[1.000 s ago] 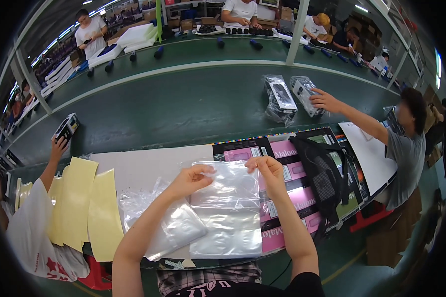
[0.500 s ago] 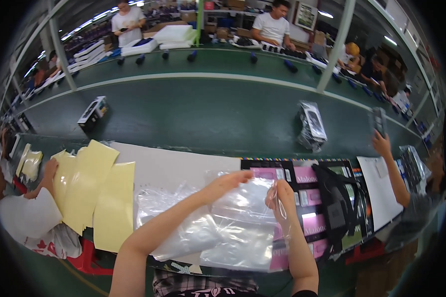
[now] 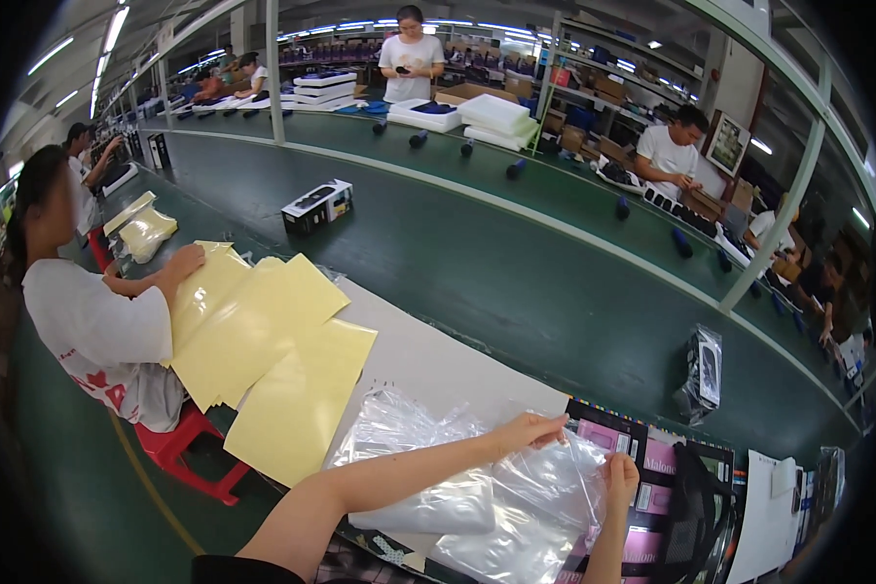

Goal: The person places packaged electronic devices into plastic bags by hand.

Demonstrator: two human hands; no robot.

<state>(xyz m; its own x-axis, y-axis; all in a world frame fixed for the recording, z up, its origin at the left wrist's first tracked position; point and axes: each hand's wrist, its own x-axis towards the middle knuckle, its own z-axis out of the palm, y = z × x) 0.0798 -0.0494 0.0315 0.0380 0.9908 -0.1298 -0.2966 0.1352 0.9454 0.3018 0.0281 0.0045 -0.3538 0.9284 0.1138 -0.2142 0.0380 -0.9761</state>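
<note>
My left hand [image 3: 533, 431] pinches one upper edge of a clear plastic bag [image 3: 555, 477] between thumb and fingers. Its other upper edge is gripped in my right hand [image 3: 620, 477], whose fingers are closed on the film. Between the two hands the bag's top is stretched. Below it lie more flat clear bags [image 3: 506, 545], and a loose, crinkled pile of bags [image 3: 399, 428] sits beside my left forearm. How far the bag's mouth is parted is hard to make out in the glare.
Yellow sheets [image 3: 297, 419] lie to the left, by a seated co-worker [image 3: 97, 311]. A black mesh bag [image 3: 696, 516] rests on a printed pink-and-black sheet [image 3: 660, 457]. On the green conveyor are a box [image 3: 318, 206] and a plastic-wrapped box [image 3: 701, 375]. Several people work beyond.
The view has swung left and tilted. My left hand, stretched out over the bags before, now pinches the bag's edge. My right hand keeps its grip on the film.
</note>
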